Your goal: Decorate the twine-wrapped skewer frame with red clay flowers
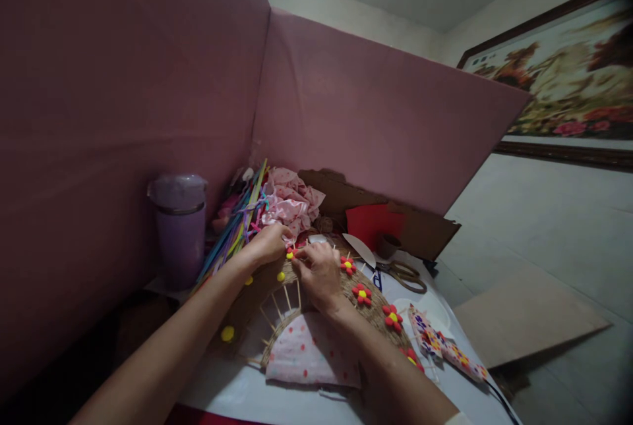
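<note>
While the right hand (319, 273) curls its nearly closed fingers against a red flower (291, 254) on the twine-wound fan (370, 316), the left hand (271, 244) bends just behind it, partly closed; whether either grips anything, I cannot tell. Scissors (395, 269) lie right of the fan on the white counter (208, 389).

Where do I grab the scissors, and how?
Best by the looped handles of the scissors, probably coming from the right: the loops lie on that side and the blade end points left, so your fingers should stay away from it.
</note>
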Available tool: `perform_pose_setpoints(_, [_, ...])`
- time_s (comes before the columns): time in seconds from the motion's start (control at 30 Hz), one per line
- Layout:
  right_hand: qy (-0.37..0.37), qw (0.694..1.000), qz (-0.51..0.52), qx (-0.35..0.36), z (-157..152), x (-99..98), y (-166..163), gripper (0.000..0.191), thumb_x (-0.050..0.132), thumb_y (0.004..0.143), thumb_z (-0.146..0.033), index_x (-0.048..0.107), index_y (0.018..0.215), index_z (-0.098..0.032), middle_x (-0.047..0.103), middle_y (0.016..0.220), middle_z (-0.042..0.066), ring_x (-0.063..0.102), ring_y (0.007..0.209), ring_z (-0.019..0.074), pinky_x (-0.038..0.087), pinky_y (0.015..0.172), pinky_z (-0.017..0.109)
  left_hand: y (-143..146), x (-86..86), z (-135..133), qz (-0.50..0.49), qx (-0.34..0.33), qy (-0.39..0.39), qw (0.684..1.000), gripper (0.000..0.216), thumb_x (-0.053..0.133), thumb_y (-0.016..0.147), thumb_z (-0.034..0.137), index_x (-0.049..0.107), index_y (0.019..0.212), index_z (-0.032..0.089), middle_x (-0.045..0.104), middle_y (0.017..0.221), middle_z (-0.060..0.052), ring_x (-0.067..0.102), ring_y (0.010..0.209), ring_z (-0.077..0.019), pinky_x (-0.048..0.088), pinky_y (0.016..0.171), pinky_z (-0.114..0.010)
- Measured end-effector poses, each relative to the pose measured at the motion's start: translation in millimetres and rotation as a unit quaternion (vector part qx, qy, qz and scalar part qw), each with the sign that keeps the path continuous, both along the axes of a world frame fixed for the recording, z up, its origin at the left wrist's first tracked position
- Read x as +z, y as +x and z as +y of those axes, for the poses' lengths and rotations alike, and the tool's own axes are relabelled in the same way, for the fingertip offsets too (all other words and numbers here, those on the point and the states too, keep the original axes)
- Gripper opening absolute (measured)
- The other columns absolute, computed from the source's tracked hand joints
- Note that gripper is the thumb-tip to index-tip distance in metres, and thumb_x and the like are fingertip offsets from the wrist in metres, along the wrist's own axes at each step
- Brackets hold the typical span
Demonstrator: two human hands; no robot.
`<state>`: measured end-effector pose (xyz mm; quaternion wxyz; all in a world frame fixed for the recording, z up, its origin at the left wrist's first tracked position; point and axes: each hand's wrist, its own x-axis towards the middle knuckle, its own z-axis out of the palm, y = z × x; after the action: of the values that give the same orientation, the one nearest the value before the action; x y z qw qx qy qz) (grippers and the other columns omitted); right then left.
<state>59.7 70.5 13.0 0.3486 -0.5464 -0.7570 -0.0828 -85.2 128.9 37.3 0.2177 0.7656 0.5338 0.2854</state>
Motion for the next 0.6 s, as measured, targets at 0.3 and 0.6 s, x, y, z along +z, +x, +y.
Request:
perform_pose_setpoints(0.3, [-0.002, 1.0, 0.0, 0.01, -2, 1.5, 3, 0.002, 0.065, 0.078, -0.024, 0.065, 0.08, -0.023, 0.063, 0.083, 0.001, 0.048, 0.085, 0.0184, 0.026, 0.075, 0.03, 0, 1.8, -3, -0.001, -0.006, 0.003, 1.0, 0.042, 0.047, 0.065, 0.005, 0.066, 0.102, 0.011, 0.068, 0.098, -0.011, 0.062, 0.088, -0.0201, 0.044, 0.072, -0.024])
perform_pose_setpoints(0.6, [0.022, 0.996, -0.078, 0.022, -17, 5.3, 10, 0.027, 0.057, 0.076, -0.011, 0.067, 0.095, -0.028, 0.06, 0.084, 0.003, 0.044, 0.085, 0.0204, 0.025, 0.072, 0.032, 0, 2.9, -3, 0.008, -0.001, 0.003, 1.0, 0.043, 0.046, 0.064, 0.003, 0.068, 0.099, 0.015, 0.069, 0.101, -0.01, 0.061, 0.093, -0.0195, 0.043, 0.075, -0.023])
